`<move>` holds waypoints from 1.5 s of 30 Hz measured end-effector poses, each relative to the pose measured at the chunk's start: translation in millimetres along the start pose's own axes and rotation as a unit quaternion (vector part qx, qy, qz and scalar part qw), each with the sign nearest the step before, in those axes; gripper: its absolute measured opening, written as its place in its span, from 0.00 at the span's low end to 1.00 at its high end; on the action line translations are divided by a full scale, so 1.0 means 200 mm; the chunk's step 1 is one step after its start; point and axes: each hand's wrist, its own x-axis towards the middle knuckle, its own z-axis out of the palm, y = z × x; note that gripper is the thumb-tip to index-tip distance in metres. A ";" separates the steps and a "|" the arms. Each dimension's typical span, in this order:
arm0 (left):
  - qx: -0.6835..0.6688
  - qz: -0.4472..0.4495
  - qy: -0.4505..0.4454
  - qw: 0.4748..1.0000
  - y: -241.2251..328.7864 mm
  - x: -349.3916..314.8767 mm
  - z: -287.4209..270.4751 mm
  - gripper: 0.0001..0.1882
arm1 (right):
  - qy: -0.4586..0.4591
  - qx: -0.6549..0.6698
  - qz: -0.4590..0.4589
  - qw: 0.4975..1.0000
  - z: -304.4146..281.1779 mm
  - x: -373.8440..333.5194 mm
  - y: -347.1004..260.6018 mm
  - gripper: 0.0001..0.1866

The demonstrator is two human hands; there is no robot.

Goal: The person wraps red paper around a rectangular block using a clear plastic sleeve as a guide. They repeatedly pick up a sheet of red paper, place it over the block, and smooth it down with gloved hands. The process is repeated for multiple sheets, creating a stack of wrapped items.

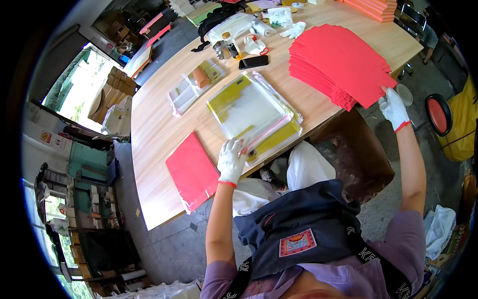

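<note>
A white knitted glove with a red cuff covers each hand, with bare fingertips showing. My left hand (231, 162) is at the near left edge of a pile of clear plastic bags (254, 107), its fingers closed on the top bag's edge. Over on the right, my right hand (393, 108) pinches the near corner of a red sheet (348, 60) on top of a fanned stack. To the left of my left hand lies a red pack (191, 172) in a clear sleeve, flat by the table's front edge.
Beyond the bags are a black phone (253, 62), bottles (231, 46) and a loose glove (294, 30). Another plastic pack with a brown roll (201, 77) sits farther left. An open cardboard box (353, 154) stands below the table's near edge. Red stacks (373, 9) occupy the far right.
</note>
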 end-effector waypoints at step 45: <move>-0.778 -0.370 0.211 0.461 0.42 -0.06 0.60 0.23 | -0.247 0.009 0.138 0.959 0.25 -1.17 0.77 0.16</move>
